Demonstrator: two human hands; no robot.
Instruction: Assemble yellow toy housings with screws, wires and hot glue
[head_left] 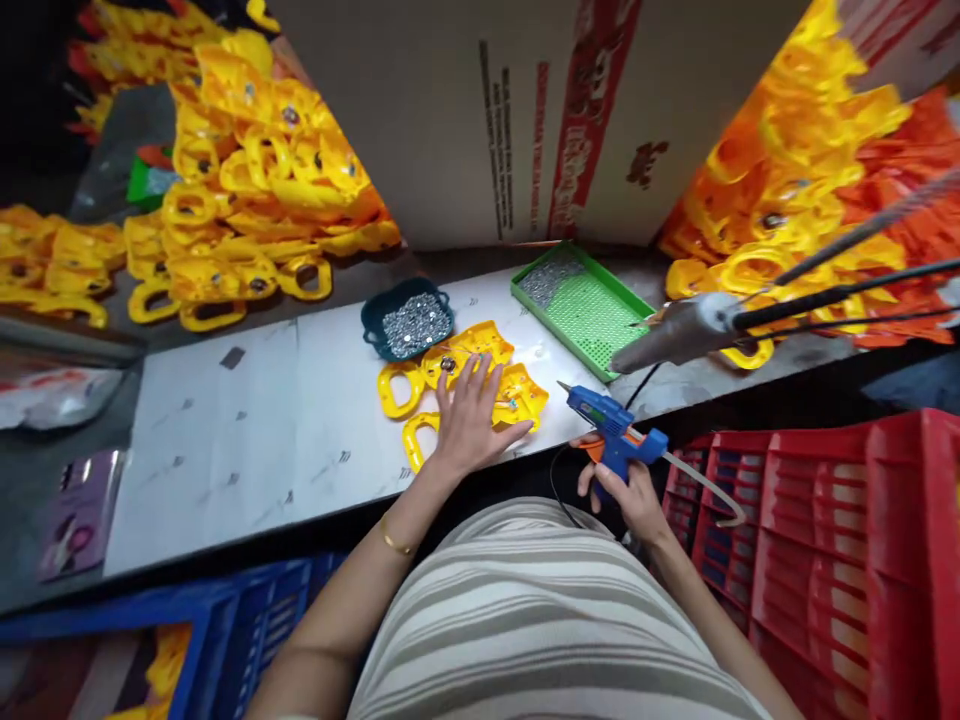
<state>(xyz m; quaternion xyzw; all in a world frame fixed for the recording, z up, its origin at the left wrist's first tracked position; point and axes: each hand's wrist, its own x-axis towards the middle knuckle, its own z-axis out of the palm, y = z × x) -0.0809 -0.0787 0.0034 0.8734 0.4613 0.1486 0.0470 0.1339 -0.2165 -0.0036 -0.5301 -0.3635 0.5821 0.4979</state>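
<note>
My right hand [630, 492] grips a blue hot glue gun [606, 420] by its handle, nozzle pointing up and left over the table edge. A pale glue stick [709, 480] sticks out of its back end. With fingers spread, my left hand [471, 415] lies over two yellow plastic shell halves with loop handles; the nearer half [529, 393] is partly covered by the hand, and the farther half [480, 343] shows small metal parts inside. Just behind them stands a dark teal basket [373, 325] with many small silvery pieces.
A green perforated tray [600, 318] with grey bits sits at the right. A screwdriver-like tool [675, 330] hangs above it on cords. Yellow parts [247, 190] are heaped left, beside a large carton [480, 120]. Red [817, 540] and blue crates [225, 610] flank me.
</note>
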